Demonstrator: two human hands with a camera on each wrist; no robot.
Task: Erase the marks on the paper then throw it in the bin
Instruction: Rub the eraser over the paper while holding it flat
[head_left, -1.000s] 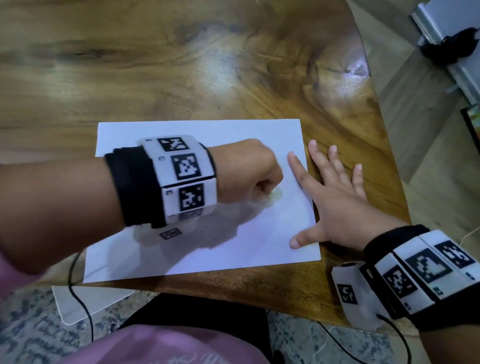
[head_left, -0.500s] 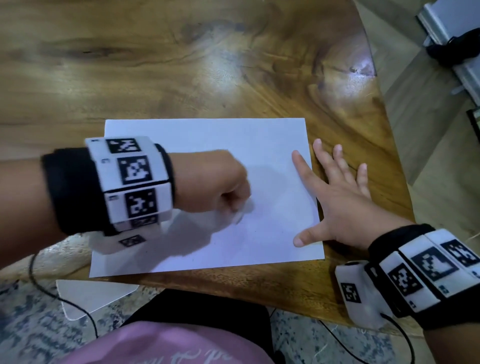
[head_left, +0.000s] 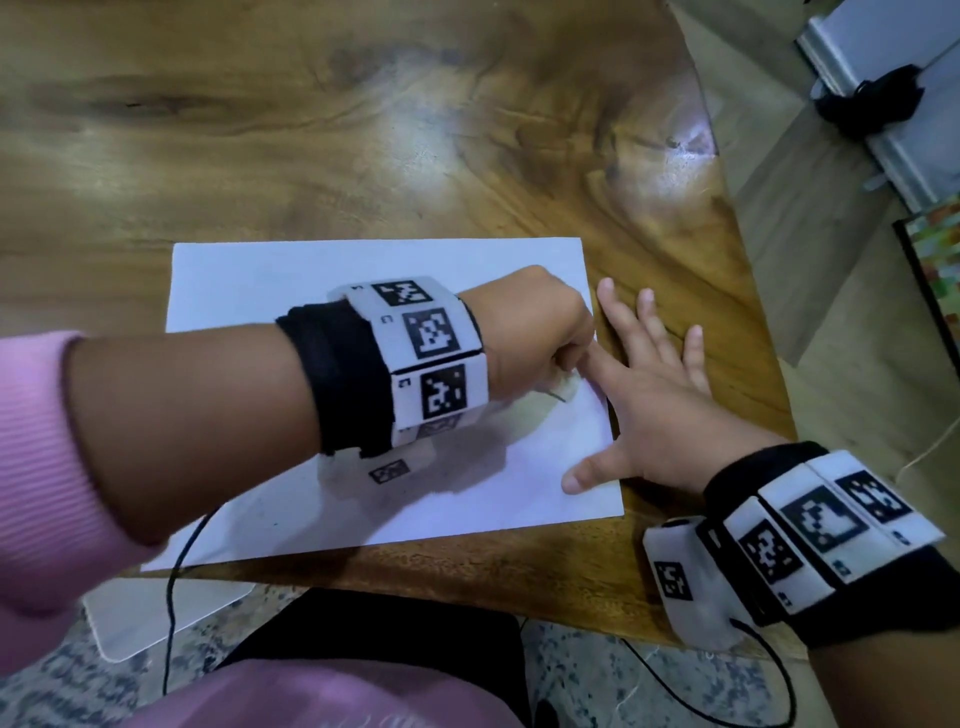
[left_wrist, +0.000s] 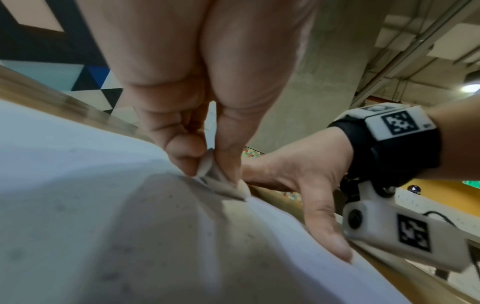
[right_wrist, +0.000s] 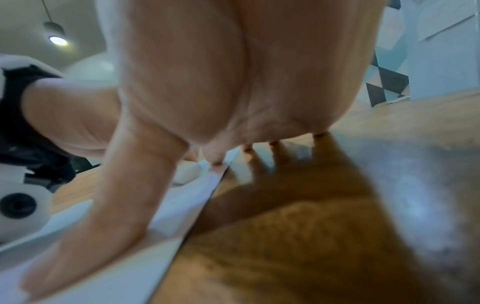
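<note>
Paper: left hand pinches half-hidden eraser; right hand flat, fingers apart, marks indistinct.

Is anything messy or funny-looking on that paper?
Slightly. Grey smudges and dark specks dot the paper near the eraser pinched in the left hand. The sheet lies a little crooked on the table.

My wooden desk stands on speckled floor; a black bag lies far right.
</note>
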